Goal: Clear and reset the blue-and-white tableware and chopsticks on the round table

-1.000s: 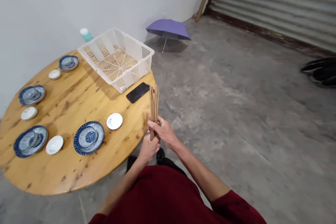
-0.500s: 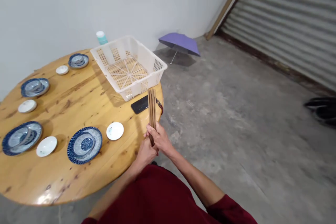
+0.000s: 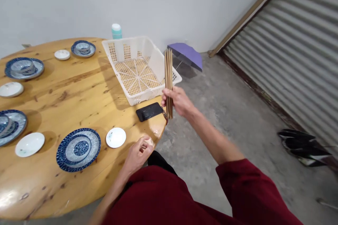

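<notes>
A bundle of wooden chopsticks (image 3: pixel 168 74) stands upright in my right hand (image 3: pixel 179 101), whose fingers are wrapped round its lower part, beyond the table's edge. My left hand (image 3: pixel 137 155) is over the near rim of the table, fingers loosely bent and apart, with nothing visibly held. Closest to it is a small white dish (image 3: pixel 116 137). Left of that dish, a blue-and-white plate (image 3: pixel 61 153) carries a matching bowl (image 3: pixel 81 148). A black phone (image 3: pixel 149 111) with a strap lies between my hands and a white plastic basket (image 3: pixel 148 95).
Further plate-and-bowl sets (image 3: pixel 39 66) and small white dishes (image 3: pixel 30 144) are spread over the round wooden table (image 3: pixel 79 98). A teal bottle (image 3: pixel 116 32) is behind the basket. On the concrete floor rest a purple umbrella (image 3: pixel 188 54) and a black bundle (image 3: pixel 301 146) by the shutter.
My hands have parted. The right has lifted the chopsticks up and to the right; the left has let go of them and moved to the table's edge. The view has shifted too.
</notes>
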Available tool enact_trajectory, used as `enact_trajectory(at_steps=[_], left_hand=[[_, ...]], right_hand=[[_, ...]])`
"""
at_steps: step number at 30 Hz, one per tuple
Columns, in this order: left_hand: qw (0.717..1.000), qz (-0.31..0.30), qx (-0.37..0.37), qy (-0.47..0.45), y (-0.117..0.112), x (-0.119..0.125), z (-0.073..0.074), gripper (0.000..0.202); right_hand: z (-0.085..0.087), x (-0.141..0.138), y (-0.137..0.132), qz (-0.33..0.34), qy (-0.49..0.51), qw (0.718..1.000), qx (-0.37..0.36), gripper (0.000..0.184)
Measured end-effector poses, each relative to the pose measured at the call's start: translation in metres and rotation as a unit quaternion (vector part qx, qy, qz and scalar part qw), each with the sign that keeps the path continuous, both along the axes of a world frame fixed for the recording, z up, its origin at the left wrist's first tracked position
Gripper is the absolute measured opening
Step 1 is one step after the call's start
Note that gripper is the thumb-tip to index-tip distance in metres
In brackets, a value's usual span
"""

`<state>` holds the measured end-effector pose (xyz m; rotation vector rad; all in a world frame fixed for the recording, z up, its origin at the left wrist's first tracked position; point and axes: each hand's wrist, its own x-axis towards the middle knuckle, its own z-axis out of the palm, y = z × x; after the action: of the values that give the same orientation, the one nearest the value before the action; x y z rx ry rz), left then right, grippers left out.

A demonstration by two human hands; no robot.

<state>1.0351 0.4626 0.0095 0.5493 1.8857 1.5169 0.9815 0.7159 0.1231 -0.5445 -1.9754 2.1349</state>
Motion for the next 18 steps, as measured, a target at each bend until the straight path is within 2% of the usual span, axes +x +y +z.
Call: enact_trajectory(at_steps=[3, 6, 9, 12, 14, 18], left_hand=[[0.998, 0.056, -0.026, 0.01, -0.004, -0.009, -0.009, 0.035], [0.992, 0.117, -0.049, 0.02, -0.003, -0.017, -0.021, 0.038], [0.979, 0.187, -0.079, 0.024, 0.003, -0.025, -0.029, 0.042], [0.963, 0.248, -0.103, 0.021, 0.012, -0.032, -0.03, 0.044], [0.953, 0.276, -0.123, 0.012, 0.02, -0.037, -0.028, 0.044], [0.941, 0.302, -0.152, -0.016, 0.036, -0.045, -0.022, 0.046]], right_hand=[[0.013, -0.056, 0.039, -0.017, 0.006, 0.997, 0.082, 0.035], [0.004, -0.117, 0.074, -0.018, -0.048, 0.988, 0.144, 0.024], [-0.022, -0.172, 0.102, -0.013, -0.137, 0.97, 0.201, 0.013], [-0.056, -0.211, 0.124, 0.001, -0.231, 0.937, 0.261, 0.006], [-0.079, -0.23, 0.137, 0.031, -0.289, 0.905, 0.31, 0.003], [-0.122, -0.254, 0.155, 0.098, -0.375, 0.837, 0.387, 0.017]])
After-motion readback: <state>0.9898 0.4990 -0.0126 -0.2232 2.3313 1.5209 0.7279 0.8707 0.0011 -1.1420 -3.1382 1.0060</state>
